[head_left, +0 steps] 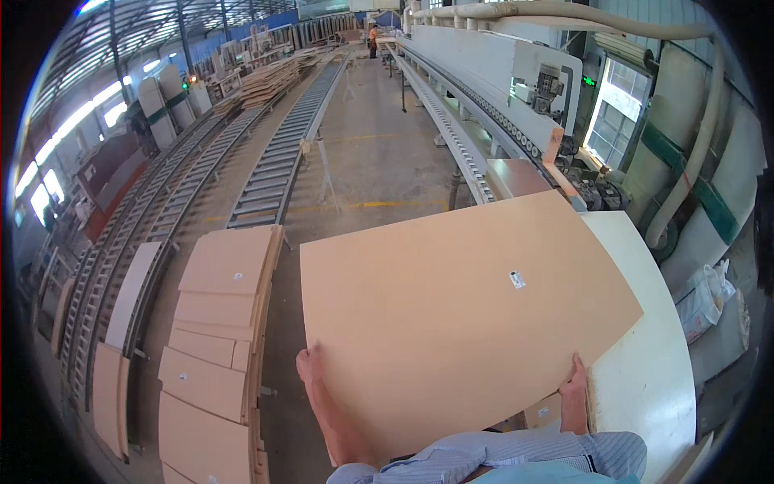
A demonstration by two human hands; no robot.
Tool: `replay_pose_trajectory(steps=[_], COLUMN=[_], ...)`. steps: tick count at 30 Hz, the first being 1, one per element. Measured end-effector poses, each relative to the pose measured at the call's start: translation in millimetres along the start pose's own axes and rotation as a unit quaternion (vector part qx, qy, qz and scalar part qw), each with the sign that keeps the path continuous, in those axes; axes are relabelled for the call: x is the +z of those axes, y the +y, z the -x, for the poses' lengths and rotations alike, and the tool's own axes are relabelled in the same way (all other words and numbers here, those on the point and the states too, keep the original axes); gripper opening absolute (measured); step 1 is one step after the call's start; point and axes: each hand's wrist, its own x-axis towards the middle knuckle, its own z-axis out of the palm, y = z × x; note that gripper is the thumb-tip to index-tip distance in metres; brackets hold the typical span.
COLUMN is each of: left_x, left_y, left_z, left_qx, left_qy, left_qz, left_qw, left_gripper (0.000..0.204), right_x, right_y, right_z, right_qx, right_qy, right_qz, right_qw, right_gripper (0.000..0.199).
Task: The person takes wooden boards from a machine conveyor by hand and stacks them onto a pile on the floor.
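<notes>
Across the floor from me, a person in a striped, pale blue garment has a big tan panel up in front of the body, between a stack of boards and a white table. The left hand is closed around the panel's left edge, thumb lying on the upper face. The right hand grips the near edge toward the right corner, thumb up as well (the fingers of both are mostly out of sight underneath). The hands sit wide apart, and the panel tilts a little, its right corner reaching over the white table; whether it rests there, I can't tell. A small white label sticks to its face.

To the person's left, the stack of boards, in the same tan colour, lies in uneven overlapping pieces. Beyond it a roller conveyor runs away down the hall. On the other side stands a long white machine with a chain track, and near the table slumps a white bag. Far off, somebody in an orange top stands.
</notes>
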Motion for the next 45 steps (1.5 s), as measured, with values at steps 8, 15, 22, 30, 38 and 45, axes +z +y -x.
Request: replay_pose_trajectory(steps=[8, 15, 22, 30, 38, 45], left_x=[-36, -122, -241, -352, -447, -520], left_y=[-32, -70, -96, -230, -342, -386], left_z=[22, 44, 57, 136, 161, 215], left_qx=[-0.043, -0.031, -0.173, -0.274, -0.322, -0.384], left_qy=[-0.005, 0.015, 0.045, 0.136, 0.258, 0.41], left_qz=[0.04, 0.053, 0.034, 0.099, 0.003, 0.136], left_qw=[0.998, 0.998, 0.983, 0.947, 0.911, 0.816], left_gripper=[0.05, 0.04, 0.055, 0.056, 0.051, 0.04], right_x=[17, 68, 131, 187, 270, 349], right_y=[3, 27, 49, 136, 324, 483], right_z=[53, 88, 182, 194, 163, 203], right_qx=[-0.013, -0.02, 0.075, 0.204, 0.314, 0.362], right_qy=[-0.023, -0.029, -0.031, -0.142, -0.183, -0.225], right_qz=[0.019, 0.118, 0.156, 0.199, 0.249, 0.308], right_qw=[0.999, 0.992, 0.984, 0.948, 0.898, 0.851], right_gripper=[0.044, 0.047, 0.052, 0.046, 0.042, 0.039])
